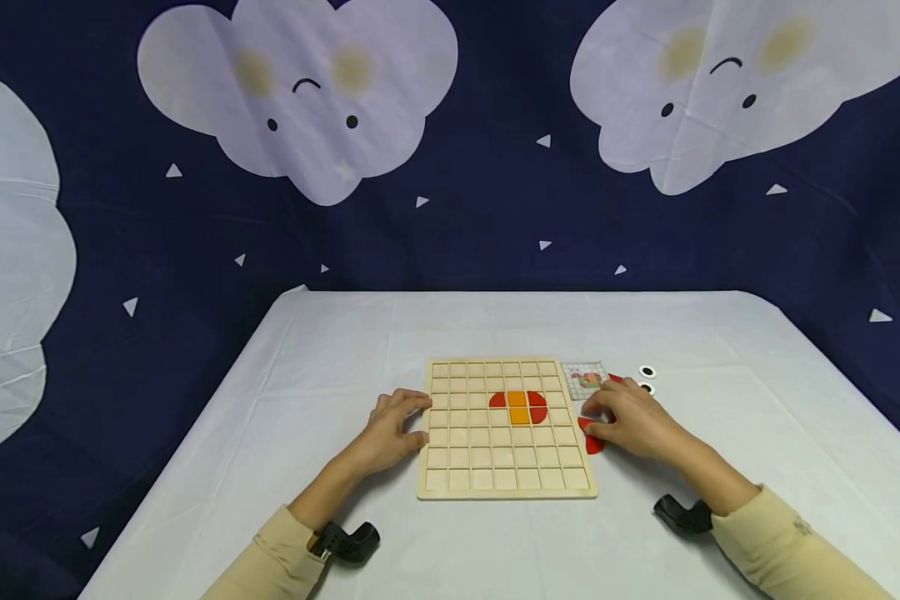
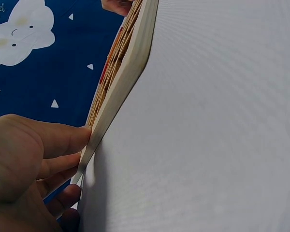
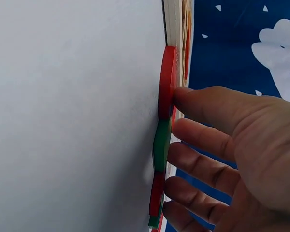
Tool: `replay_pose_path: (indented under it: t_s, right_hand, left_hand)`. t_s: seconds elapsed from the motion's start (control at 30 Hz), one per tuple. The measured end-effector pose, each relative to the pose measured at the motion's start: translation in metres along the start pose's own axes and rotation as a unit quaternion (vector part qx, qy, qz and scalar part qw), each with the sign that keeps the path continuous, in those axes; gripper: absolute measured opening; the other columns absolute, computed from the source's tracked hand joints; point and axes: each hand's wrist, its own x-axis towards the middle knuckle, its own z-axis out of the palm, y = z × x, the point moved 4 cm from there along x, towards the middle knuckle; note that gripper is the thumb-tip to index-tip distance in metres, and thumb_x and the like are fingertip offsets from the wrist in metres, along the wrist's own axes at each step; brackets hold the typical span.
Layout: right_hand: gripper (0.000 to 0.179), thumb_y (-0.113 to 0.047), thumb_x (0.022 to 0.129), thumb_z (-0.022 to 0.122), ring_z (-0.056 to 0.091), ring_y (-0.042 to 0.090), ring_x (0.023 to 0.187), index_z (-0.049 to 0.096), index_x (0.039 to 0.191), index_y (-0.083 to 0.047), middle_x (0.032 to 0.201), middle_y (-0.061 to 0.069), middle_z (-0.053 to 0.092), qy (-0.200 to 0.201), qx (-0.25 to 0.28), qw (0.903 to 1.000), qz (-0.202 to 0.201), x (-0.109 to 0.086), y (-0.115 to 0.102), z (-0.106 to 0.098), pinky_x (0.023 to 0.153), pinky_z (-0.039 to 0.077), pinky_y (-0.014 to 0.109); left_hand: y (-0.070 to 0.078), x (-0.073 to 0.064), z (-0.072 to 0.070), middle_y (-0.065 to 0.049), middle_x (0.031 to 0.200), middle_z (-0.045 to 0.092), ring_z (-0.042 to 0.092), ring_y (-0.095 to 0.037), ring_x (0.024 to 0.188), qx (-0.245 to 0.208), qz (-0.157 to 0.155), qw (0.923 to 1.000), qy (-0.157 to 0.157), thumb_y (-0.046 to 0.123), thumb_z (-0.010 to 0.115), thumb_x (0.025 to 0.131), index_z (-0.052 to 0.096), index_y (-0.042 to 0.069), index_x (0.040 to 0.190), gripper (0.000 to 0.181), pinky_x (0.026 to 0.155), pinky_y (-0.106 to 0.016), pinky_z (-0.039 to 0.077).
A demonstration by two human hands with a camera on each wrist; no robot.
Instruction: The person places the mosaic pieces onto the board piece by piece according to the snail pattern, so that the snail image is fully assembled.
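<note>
A square wooden grid board [image 1: 502, 481] lies on the table, with orange squares [image 1: 519, 407] and red rounded pieces [image 1: 537, 407] in its cells. My left hand [image 1: 390, 432] touches the board's left edge; thumb and index finger lie apart along it. Right of the board, my right hand [image 1: 633, 423] is spread over loose pieces. Its thumb touches a red curved piece [image 3: 167, 82]. Its other fingers lie along a green piece [image 3: 161, 145] and a smaller red piece [image 3: 156, 193]. In the head view the hand hides most of these pieces.
A printed pattern card [image 1: 581, 381] lies against the board's upper right side. Two white discs with black centres [image 1: 647, 372] lie beyond the right hand. A white cloth covers the table [image 1: 345, 350]; a dark blue cloud-patterned curtain [image 1: 480, 242] hangs behind it.
</note>
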Motion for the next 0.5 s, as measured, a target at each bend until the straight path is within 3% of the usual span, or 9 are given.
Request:
replay_pose_path:
  t_s: [0.27,0.5]
  right_hand:
    - [0.017,-0.024,0.076,0.075,0.047,0.018,0.088,0.071,0.091,-0.016,0.096,0.0,0.066,-0.001,0.007,0.9999,0.008,-0.004,0.007,0.001,0.079,0.037,0.038]
    - [0.021,-0.028,0.076,0.076,0.048,0.022,0.089,0.071,0.092,-0.014,0.099,0.002,0.066,0.003,0.001,0.9997,0.025,0.0,0.013,0.001,0.081,0.036,0.041]
  left_hand:
    - [-0.001,0.0,-0.001,-0.004,0.132,0.05,0.036,-0.024,0.116,0.003,0.002,1.0,0.002,0.006,0.068,0.081,0.058,0.005,0.125,0.045,0.095,-0.045,0.03]
    - [-0.001,0.001,0.0,-0.004,0.132,0.05,0.037,-0.024,0.115,0.006,0.004,1.0,0.002,0.006,0.068,0.08,0.059,0.005,0.124,0.045,0.095,-0.045,0.031]
